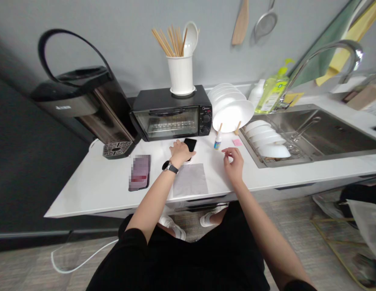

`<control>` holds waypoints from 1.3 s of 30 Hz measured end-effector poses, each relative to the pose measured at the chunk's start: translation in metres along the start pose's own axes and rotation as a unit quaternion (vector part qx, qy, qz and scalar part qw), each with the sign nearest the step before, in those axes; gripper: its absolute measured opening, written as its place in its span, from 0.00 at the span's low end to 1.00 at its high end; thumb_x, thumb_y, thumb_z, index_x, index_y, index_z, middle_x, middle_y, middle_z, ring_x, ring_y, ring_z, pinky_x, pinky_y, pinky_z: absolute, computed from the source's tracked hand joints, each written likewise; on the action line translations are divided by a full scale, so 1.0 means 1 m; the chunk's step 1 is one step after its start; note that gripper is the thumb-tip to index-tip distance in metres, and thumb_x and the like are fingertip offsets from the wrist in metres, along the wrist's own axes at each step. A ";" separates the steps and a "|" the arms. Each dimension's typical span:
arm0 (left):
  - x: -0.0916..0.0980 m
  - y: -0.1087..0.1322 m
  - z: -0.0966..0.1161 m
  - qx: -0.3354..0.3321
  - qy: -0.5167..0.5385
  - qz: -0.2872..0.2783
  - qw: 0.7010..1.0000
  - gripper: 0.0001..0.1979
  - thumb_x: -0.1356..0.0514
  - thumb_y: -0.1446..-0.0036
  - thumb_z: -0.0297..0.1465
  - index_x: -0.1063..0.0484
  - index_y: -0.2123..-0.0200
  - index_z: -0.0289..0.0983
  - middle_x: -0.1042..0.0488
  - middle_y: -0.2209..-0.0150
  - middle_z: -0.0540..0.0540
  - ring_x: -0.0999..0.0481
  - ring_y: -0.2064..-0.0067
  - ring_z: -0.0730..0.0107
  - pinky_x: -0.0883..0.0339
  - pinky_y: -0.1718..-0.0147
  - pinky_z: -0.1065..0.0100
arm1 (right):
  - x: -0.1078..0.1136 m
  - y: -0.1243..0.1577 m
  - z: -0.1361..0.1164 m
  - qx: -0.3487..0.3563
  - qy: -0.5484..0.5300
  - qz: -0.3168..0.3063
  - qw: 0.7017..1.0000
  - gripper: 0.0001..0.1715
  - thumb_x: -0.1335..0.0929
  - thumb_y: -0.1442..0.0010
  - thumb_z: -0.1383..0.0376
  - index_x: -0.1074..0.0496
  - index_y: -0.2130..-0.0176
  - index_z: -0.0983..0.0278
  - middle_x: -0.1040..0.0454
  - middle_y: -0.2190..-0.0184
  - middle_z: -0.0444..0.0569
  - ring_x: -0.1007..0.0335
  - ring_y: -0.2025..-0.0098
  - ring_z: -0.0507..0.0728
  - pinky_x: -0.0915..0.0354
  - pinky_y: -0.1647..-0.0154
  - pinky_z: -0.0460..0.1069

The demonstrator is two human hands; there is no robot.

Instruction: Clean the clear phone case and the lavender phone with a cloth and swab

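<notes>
Black phone (192,144) partly covered by left hand (181,152), fingers spread; whether gripped, cannot be told. Phone laid on counter (107,182) beyond grey cloth (190,180), long axis pointed away from front edge. Right hand (234,163) farther, half-open, nothing seen held.

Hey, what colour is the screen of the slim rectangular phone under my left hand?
The phone screen looks black, showing best in the head view.

A black short-sleeved top (137,238) leaves the forearms bare and merges with equally black lower clothing (181,262). Both the left hand (181,152) and right hand (235,166) are ungloved. A round, dark-faced wristwatch (166,165) has a black strap on the left wrist. White shoes (203,220) show below.
</notes>
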State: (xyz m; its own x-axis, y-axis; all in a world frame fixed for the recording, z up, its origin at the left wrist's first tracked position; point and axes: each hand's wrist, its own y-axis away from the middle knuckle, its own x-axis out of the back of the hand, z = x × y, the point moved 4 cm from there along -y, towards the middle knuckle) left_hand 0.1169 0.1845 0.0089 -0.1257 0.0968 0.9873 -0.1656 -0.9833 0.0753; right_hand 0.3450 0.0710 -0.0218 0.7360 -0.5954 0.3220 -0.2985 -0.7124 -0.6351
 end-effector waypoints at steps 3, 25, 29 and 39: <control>0.003 -0.003 -0.015 -0.056 0.019 -0.022 0.998 0.37 0.30 0.44 0.48 0.29 0.38 0.31 0.29 0.37 0.27 0.31 0.33 0.35 0.33 0.39 0.47 | -0.002 0.006 -0.009 0.061 -0.004 -0.032 0.998 0.16 0.37 0.39 0.74 0.23 0.60 0.59 0.24 0.61 0.51 0.25 0.55 0.61 0.28 0.51 0.57; 0.008 0.043 -0.046 -0.319 -0.015 0.213 0.923 0.35 0.30 0.38 0.37 0.38 0.32 0.34 0.23 0.45 0.38 0.23 0.44 0.50 0.32 0.46 0.57 | -0.147 -0.036 -0.011 -0.255 -0.371 -0.202 0.869 0.35 0.25 0.49 0.30 0.18 0.69 0.58 0.18 0.73 0.46 0.20 0.66 0.61 0.27 0.63 0.53; 0.010 0.045 -0.044 -0.330 -0.027 0.207 0.921 0.37 0.30 0.38 0.37 0.40 0.30 0.35 0.24 0.44 0.37 0.24 0.44 0.49 0.33 0.46 0.55 | -0.150 -0.036 -0.004 -0.299 -0.393 -0.193 0.848 0.34 0.22 0.52 0.33 0.22 0.74 0.59 0.23 0.79 0.43 0.27 0.75 0.56 0.33 0.73 0.50; 0.014 0.041 -0.045 -0.273 0.007 0.258 0.927 0.48 0.31 0.37 0.42 0.51 0.23 0.35 0.24 0.45 0.35 0.23 0.44 0.46 0.29 0.45 0.54 | -0.142 -0.037 -0.022 -0.304 -0.473 -0.180 0.807 0.34 0.25 0.47 0.32 0.22 0.68 0.58 0.19 0.72 0.42 0.21 0.65 0.57 0.28 0.65 0.49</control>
State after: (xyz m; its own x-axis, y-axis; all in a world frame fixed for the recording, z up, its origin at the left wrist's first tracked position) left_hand 0.0644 0.1526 0.0195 -0.3378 -0.3584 0.8703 -0.5504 -0.6749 -0.4915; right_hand 0.2379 0.1738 -0.0288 0.8904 0.0360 -0.4537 0.0065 -0.9978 -0.0664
